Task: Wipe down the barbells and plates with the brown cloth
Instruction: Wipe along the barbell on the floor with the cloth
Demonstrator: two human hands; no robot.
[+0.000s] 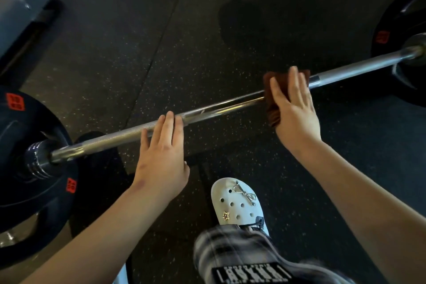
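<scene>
Through the head camera I look down on a loaded barbell (219, 110) lying across a speckled rubber floor (138, 41). My left hand (161, 157) lies flat on the shaft, fingers straight and close together, holding nothing. I judge it is there to stop the bar rolling under the wipe. My right hand (296, 113) is spread wide, palm down, pressing the brown cloth (273, 115) onto the shaft right of centre. The cloth is folded over the bar and hangs on both sides, so it wraps the round steel rather than skimming its top.

The shaft is bright metal, knurled and matte under the left fingers, smoother and glossier between the hands. The cloth looks thick and ribbed, like towelling. Black plates with red labels sit at each end, the left plate (34, 168) close to me and the right plate (403, 30) at the frame edge. The cloth touches neither. A white perforated clog (237, 205) with charms stands just behind the bar.
</scene>
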